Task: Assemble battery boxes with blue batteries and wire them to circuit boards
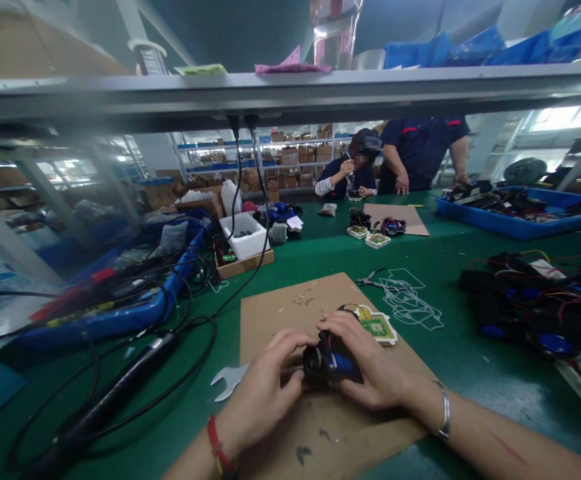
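Note:
Both hands are around a small black device with a blue part [340, 363], held just over a cardboard sheet [265, 323]. My left hand [267, 380] grips its round black end between thumb and fingers. From the other side, my right hand [365, 363] wraps over the top and back of the body, hiding much of it. Just beyond the right hand lies a green circuit board in a white frame [377, 325], with a dark wire by it. An open-ended wrench [229, 382] rests beside the left hand, at the cardboard's left edge.
Pliers [371, 277] and tangled white wire [410, 300] lie beyond the cardboard. Black wired units [530, 300] are piled at right. Blue bins [525, 227] [170, 293] and thick black cables [145, 363] flank the green table. A shelf [290, 90] crosses overhead. Two people [423, 153] are opposite.

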{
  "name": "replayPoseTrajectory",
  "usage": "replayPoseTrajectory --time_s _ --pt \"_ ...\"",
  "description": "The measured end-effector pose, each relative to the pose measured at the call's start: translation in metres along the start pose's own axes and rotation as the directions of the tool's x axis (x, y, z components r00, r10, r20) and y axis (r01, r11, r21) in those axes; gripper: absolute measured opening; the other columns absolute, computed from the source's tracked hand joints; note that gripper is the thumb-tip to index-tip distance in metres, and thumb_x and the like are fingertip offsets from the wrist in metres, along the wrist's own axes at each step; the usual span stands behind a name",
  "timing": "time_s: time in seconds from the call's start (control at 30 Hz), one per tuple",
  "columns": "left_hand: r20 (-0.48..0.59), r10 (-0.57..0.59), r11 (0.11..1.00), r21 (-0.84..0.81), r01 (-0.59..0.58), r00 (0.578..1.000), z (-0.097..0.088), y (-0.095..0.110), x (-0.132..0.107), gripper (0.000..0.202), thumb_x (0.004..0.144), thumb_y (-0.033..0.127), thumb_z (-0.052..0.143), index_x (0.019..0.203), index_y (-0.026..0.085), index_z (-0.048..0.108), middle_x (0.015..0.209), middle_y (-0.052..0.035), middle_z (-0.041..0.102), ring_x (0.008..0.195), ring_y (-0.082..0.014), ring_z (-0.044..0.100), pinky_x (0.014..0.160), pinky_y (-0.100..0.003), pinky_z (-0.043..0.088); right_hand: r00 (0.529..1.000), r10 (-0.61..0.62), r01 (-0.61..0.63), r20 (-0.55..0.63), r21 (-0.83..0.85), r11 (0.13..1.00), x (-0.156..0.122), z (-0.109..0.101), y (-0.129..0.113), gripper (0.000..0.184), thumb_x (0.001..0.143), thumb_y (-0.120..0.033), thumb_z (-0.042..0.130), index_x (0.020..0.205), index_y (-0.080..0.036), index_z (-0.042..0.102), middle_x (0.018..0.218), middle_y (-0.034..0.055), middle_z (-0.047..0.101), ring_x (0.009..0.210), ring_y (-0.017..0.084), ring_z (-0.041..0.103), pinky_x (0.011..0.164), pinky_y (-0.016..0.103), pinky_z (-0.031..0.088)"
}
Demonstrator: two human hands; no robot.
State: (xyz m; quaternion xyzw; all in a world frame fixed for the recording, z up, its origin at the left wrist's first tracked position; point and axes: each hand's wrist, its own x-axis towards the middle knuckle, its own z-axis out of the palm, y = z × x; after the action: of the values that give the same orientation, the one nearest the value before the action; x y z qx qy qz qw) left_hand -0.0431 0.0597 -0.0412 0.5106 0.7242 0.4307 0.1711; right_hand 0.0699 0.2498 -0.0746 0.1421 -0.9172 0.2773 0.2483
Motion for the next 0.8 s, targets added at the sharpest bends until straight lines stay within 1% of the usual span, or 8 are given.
replayPoseTrajectory --time_s 0.07,0.2,0.27,0.4,0.57,0.63,0.73,0.8 --pt "-0.034 -0.025 1.0 -0.011 0.025 0.999 0.0 0.0 -0.001 0.045 0.075 0.009 0.054 0.117 0.025 0.052 0.118 -0.004 0.056 0.107 -0.0174 0.054 0.095 -0.032 0.043 1.0 -0.003 0.003 0.003 -0.003 1.0 0.0 -0.001 0.0 0.073 0.066 -0.017 0.059 0.133 -0.016 0.031 0.132 0.017 0.041 0.127 0.032 0.035 0.105 0.054 0.03" --pt "-0.072 -0.219 0.976 -0.014 0.219 0.973 0.004 0.002 -0.001 0.028 0.082 0.031 0.057 0.107 0.019 0.054 0.087 -0.0027 0.062 0.071 -0.0159 0.059 0.066 -0.029 0.05 1.0 0.011 -0.01 0.009 -0.014 1.0 0.001 -0.002 -0.002 0.073 0.066 -0.016 0.059 0.133 -0.016 0.032 0.132 0.0171 0.041 0.127 0.032 0.034 0.105 0.054 0.031" --pt "-0.023 -0.144 0.989 -0.027 0.143 0.989 0.003 0.002 0.0 0.021 0.081 0.024 0.056 0.102 0.02 0.059 0.09 -0.0025 0.063 0.08 -0.0165 0.06 0.074 -0.029 0.05 1.0 0.009 -0.009 0.008 -0.017 1.0 0.002 -0.002 -0.003 0.072 0.066 -0.016 0.059 0.133 -0.016 0.032 0.132 0.0171 0.041 0.127 0.032 0.035 0.105 0.054 0.03" --pt "-0.014 0.0 0.999 -0.05 -0.001 1.0 0.0 0.003 0.001 0.044 0.072 0.006 0.053 0.112 0.025 0.055 0.118 -0.0032 0.056 0.11 -0.0175 0.053 0.099 -0.032 0.04 1.0 0.008 -0.008 -0.001 -0.019 1.0 0.001 -0.001 -0.003 0.071 0.066 -0.017 0.059 0.133 -0.016 0.033 0.131 0.0169 0.043 0.126 0.032 0.036 0.105 0.053 0.031" --pt "-0.041 -0.231 0.973 -0.007 0.231 0.972 0.006 0.002 0.0 0.027 0.083 0.033 0.055 0.106 0.019 0.056 0.09 -0.0038 0.062 0.074 -0.0167 0.06 0.068 -0.029 0.051 1.0 0.013 -0.013 0.001 -0.036 0.999 0.001 -0.001 -0.003 0.072 0.066 -0.016 0.059 0.133 -0.015 0.033 0.133 0.0174 0.042 0.127 0.031 0.035 0.106 0.052 0.03" --pt "0.025 -0.136 0.991 0.001 0.136 0.99 0.005 0.004 0.0 0.023 0.083 0.023 0.054 0.106 0.022 0.058 0.097 -0.0032 0.063 0.087 -0.017 0.06 0.08 -0.029 0.049 1.0 0.005 -0.005 -0.002 -0.035 0.999 0.001 0.0 -0.002 0.071 0.066 -0.017 0.059 0.133 -0.015 0.033 0.132 0.0173 0.042 0.127 0.031 0.036 0.106 0.052 0.03" --pt "0.101 0.009 0.998 0.056 -0.015 0.995 -0.008 0.006 -0.001 0.053 0.074 0.006 0.052 0.122 0.03 0.05 0.13 -0.0006 0.049 0.121 -0.0168 0.045 0.106 -0.031 0.033 1.0 0.002 -0.002 0.005 -0.031 1.0 0.001 0.0 -0.001 0.071 0.067 -0.018 0.06 0.133 -0.016 0.033 0.131 0.0168 0.042 0.126 0.031 0.036 0.106 0.052 0.031" --pt "0.102 -0.052 0.982 0.185 0.033 0.993 -0.023 0.003 -0.004 0.064 0.074 0.01 0.053 0.132 0.031 0.038 0.14 -0.0019 0.041 0.126 -0.0186 0.041 0.108 -0.034 0.031 1.0 0.015 -0.014 0.012 -0.034 0.999 0.001 0.0 0.0 0.072 0.067 -0.018 0.06 0.133 -0.016 0.033 0.132 0.0166 0.042 0.126 0.031 0.036 0.106 0.052 0.031"
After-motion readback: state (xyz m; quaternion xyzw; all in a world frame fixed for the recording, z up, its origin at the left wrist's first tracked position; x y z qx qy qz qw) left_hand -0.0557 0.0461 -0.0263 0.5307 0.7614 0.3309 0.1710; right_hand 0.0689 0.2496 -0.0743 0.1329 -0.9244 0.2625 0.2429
